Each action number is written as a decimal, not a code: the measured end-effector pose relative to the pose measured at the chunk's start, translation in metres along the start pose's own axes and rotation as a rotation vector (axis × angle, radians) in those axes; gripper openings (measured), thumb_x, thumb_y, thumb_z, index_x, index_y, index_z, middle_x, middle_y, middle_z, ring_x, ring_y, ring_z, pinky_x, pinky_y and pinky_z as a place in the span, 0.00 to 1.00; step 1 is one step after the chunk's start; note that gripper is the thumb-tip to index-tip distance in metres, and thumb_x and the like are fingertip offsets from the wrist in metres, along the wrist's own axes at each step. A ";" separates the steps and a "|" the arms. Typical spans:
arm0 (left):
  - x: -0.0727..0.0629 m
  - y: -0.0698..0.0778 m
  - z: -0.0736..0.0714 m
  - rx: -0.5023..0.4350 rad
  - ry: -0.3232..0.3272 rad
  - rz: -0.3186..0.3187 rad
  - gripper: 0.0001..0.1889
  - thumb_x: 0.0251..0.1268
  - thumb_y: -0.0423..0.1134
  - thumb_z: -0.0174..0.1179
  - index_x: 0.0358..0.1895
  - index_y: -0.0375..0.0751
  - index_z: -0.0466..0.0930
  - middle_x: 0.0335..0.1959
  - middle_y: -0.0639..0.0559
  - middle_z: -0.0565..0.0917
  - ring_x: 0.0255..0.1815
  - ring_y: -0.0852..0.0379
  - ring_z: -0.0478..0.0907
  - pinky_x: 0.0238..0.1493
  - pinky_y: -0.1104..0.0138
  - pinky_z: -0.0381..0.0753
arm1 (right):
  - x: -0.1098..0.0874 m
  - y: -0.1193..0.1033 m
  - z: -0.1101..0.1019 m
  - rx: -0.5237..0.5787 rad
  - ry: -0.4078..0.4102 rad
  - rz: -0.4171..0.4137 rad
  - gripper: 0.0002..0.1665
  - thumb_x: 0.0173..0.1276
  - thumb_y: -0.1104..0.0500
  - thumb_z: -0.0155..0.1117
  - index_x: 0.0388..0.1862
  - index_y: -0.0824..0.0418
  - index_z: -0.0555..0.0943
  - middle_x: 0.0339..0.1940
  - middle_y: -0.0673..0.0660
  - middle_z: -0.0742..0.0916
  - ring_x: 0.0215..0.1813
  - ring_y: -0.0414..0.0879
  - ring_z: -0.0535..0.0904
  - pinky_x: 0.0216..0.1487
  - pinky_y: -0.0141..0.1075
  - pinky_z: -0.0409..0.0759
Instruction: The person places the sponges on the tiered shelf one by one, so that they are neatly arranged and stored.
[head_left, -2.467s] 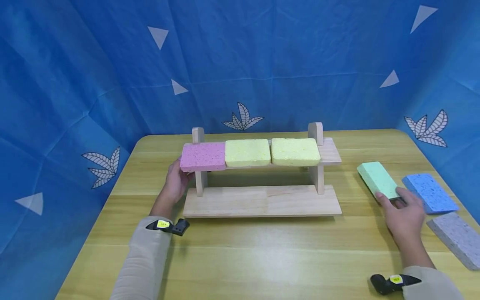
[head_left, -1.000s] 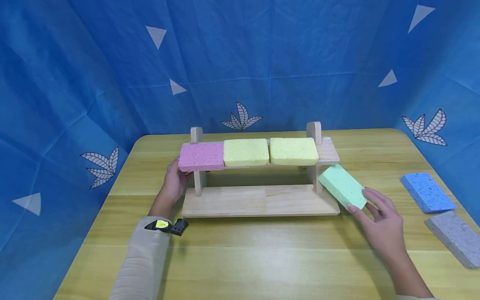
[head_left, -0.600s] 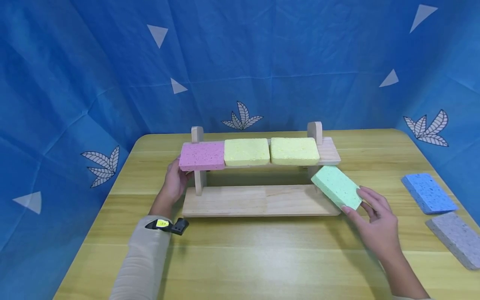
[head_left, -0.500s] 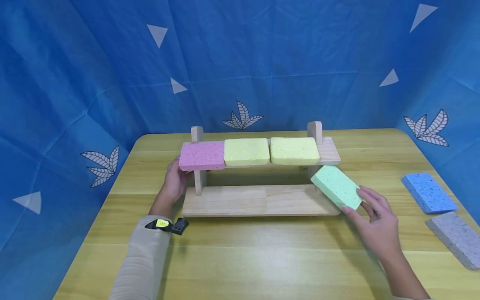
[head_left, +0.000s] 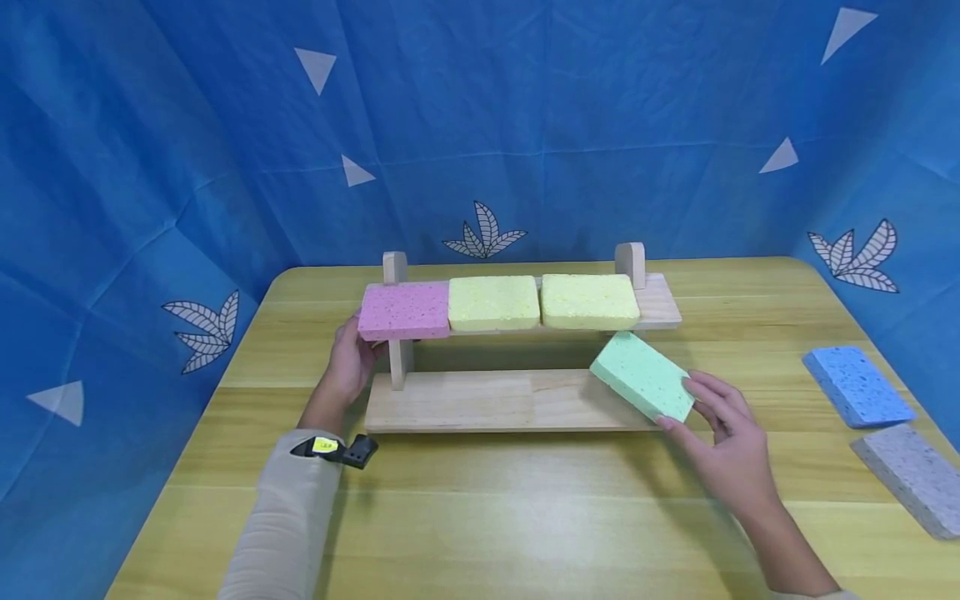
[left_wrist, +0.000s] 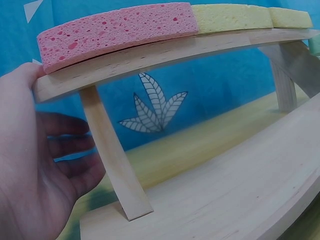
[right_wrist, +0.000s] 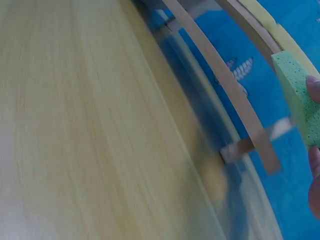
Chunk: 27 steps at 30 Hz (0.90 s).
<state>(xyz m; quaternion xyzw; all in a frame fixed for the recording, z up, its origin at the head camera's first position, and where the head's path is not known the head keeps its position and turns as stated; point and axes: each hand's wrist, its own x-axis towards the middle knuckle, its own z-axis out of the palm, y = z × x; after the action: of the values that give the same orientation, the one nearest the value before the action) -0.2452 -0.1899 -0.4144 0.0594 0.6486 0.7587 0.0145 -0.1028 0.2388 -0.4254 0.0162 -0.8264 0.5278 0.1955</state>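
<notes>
A two-tier wooden rack stands on the table. On its upper shelf lie a pink sponge, a yellow sponge and a second yellow sponge, side by side. My left hand holds the rack's left end; in the left wrist view its thumb touches the upper shelf's end below the pink sponge, and its fingers bend behind the upright. My right hand pinches a pale green sponge between thumb and fingers, tilted above the right part of the lower shelf. It hides the right upright's lower part.
A blue sponge and a grey sponge lie at the table's right side. Behind the wooden table hangs a blue cloth with leaf and triangle prints.
The green sponge, in my right hand, has come from the table's right side leftward, over the lower shelf. My left hand has stayed at the rack's left end.
</notes>
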 end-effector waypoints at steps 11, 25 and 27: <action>-0.001 0.001 -0.001 0.036 -0.005 -0.014 0.20 0.74 0.49 0.35 0.52 0.52 0.77 0.50 0.56 0.78 0.52 0.57 0.73 0.57 0.58 0.68 | 0.008 -0.014 0.043 -0.071 -0.183 -0.158 0.32 0.48 0.65 0.76 0.55 0.64 0.79 0.61 0.55 0.76 0.62 0.33 0.67 0.58 0.15 0.61; 0.000 0.000 -0.002 0.012 -0.018 -0.001 0.20 0.75 0.48 0.34 0.51 0.53 0.78 0.48 0.56 0.78 0.49 0.59 0.74 0.55 0.59 0.69 | 0.010 -0.026 0.078 -0.147 -0.445 -0.218 0.36 0.51 0.52 0.76 0.58 0.64 0.76 0.62 0.54 0.75 0.61 0.51 0.73 0.57 0.40 0.75; 0.000 0.000 -0.002 0.003 -0.020 0.002 0.20 0.75 0.46 0.33 0.51 0.53 0.78 0.48 0.56 0.78 0.48 0.60 0.74 0.55 0.59 0.70 | 0.009 -0.027 0.081 -0.144 -0.476 -0.222 0.36 0.51 0.51 0.75 0.57 0.64 0.76 0.62 0.54 0.74 0.61 0.52 0.73 0.55 0.43 0.76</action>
<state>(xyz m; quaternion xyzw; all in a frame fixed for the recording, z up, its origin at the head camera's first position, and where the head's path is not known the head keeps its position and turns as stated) -0.2457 -0.1920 -0.4147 0.0676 0.6497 0.7569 0.0201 -0.1297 0.1571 -0.4282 0.2163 -0.8777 0.4243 0.0528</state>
